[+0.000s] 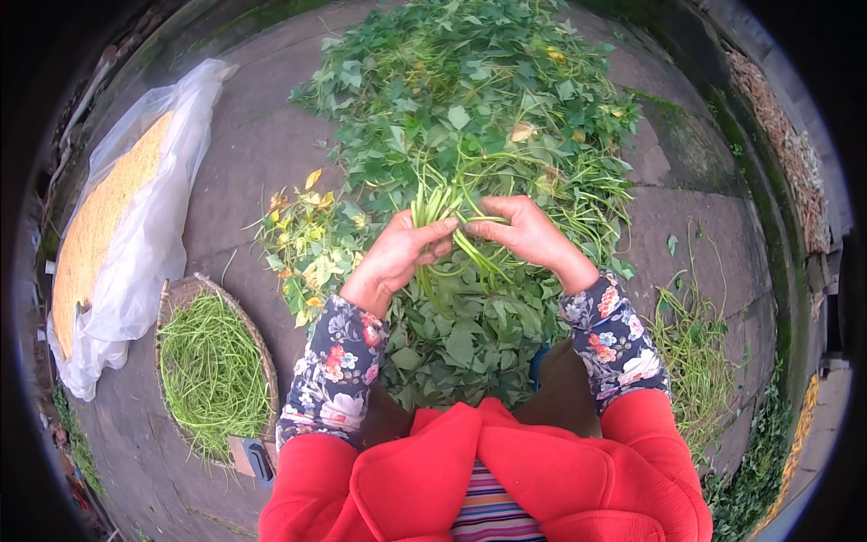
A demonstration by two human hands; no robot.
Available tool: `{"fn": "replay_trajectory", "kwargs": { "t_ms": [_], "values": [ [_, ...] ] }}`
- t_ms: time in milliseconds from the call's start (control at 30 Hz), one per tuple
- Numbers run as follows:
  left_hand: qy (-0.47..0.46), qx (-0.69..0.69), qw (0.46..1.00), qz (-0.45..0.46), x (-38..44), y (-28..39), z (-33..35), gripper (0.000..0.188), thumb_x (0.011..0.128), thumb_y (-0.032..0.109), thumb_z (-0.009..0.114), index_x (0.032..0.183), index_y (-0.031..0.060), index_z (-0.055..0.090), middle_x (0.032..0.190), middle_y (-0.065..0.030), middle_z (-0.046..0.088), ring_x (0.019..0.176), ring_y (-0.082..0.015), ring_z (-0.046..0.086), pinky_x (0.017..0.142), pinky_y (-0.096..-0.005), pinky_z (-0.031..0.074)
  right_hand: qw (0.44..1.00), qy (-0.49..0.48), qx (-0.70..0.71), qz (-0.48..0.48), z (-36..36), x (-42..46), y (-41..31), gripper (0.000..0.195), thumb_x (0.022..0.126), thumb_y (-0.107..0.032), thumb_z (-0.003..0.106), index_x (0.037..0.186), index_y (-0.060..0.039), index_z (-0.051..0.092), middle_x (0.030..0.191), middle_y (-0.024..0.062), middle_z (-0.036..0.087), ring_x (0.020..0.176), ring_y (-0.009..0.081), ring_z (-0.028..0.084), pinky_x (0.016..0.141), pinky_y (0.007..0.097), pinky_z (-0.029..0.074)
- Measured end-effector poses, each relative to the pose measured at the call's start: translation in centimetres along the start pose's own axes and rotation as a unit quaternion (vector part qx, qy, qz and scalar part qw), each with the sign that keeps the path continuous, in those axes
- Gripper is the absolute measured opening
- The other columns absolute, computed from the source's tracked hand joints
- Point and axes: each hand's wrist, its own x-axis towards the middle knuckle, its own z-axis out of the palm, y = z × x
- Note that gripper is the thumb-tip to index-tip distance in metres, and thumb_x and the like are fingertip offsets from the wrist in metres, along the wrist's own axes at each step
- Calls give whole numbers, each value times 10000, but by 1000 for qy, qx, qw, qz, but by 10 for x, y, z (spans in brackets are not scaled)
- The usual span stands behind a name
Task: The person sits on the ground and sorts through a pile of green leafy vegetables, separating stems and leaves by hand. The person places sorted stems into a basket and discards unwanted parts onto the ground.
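Observation:
My left hand point(408, 249) is closed around a bunch of green leaf stalks point(437, 204), their pale ends pointing up and away from me. Close by on the right, my right hand point(518, 227) pinches a green stem between thumb and forefinger, almost touching the bunch. Both hands are over a large heap of leafy green vines point(467, 88), which stretches from my knees to the far edge of the view. Yellowed leaves point(315, 237) lie at the heap's left side. A woven basket point(255, 332) at the lower left holds many thin green stalks point(213, 376).
Yellow grain point(108, 223) lies on a translucent plastic sheet point(152, 251) at the left. A dark object point(259, 461) rests by the basket's near rim. Stripped vines point(694, 366) lie on the stone paving point(704, 251) to the right. A mossy ledge point(789, 305) runs along the right.

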Motion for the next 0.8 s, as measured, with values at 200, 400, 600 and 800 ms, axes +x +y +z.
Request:
{"fn": "replay_trajectory", "kwargs": {
  "t_ms": [200,400,600,800],
  "values": [
    [5,22,999,-24,-8,2,-3,132,955,150,680,1035,47,665,804,-10,643,594,-55,470,488,-200,305,996,-7,-58,-60,-2,0,3,247,947,-238,685,940,3,634,711,109,599,681,160,553,676,353,477],
    [72,-23,997,13,-15,15,-14,172,955,181,688,1061,50,651,857,-36,665,605,-77,503,494,-193,333,978,93,179,59,-44,-13,26,301,996,-215,635,1213,-8,655,876,-63,629,660,21,450,579,203,365],
    [53,50,997,-7,-9,12,-12,145,956,234,694,997,97,669,791,-2,664,623,-51,531,540,-194,356,956,96,275,46,-37,-8,16,307,1022,-241,583,1229,-19,626,892,9,677,610,25,429,524,191,314],
    [61,50,997,1,-2,12,-10,161,971,207,674,1024,56,655,768,-19,635,593,-60,511,467,-192,301,960,38,249,122,-7,-2,7,524,984,-294,663,1385,7,508,993,16,691,816,51,617,683,207,491]
  ]
}}
